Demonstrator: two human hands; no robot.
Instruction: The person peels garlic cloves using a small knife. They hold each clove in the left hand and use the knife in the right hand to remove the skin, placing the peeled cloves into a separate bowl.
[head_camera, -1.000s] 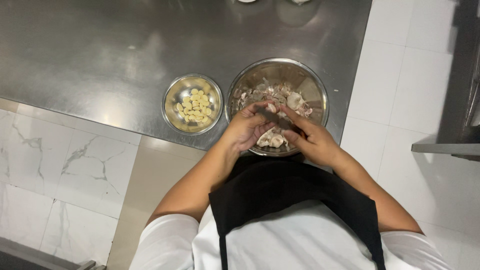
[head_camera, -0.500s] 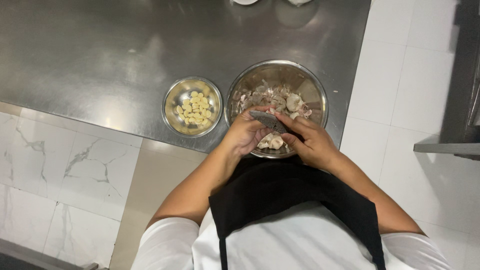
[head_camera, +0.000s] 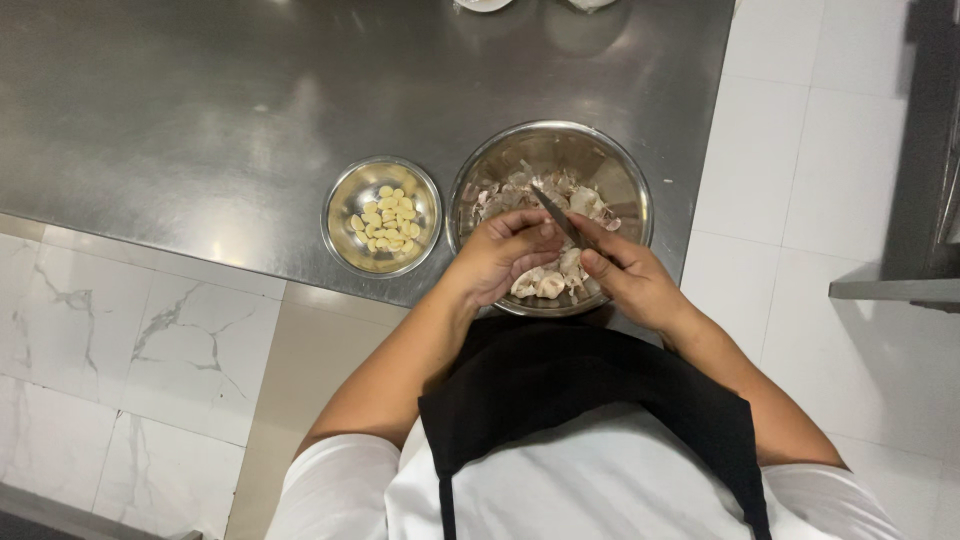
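Two steel bowls (head_camera: 550, 160) (head_camera: 382, 262), two hands (head_camera: 505, 255) (head_camera: 630, 280), one knife (head_camera: 558, 215)

Both bare forearms reach forward from the body and converge toward the middle, elbows bent and spread wide. The left hand (head_camera: 503, 255) is curled, fingers folded in toward the palm, thumb pointing right. The right hand (head_camera: 628, 280), just beside it, is closed in a grip, its forefinger stretched forward toward the far left.
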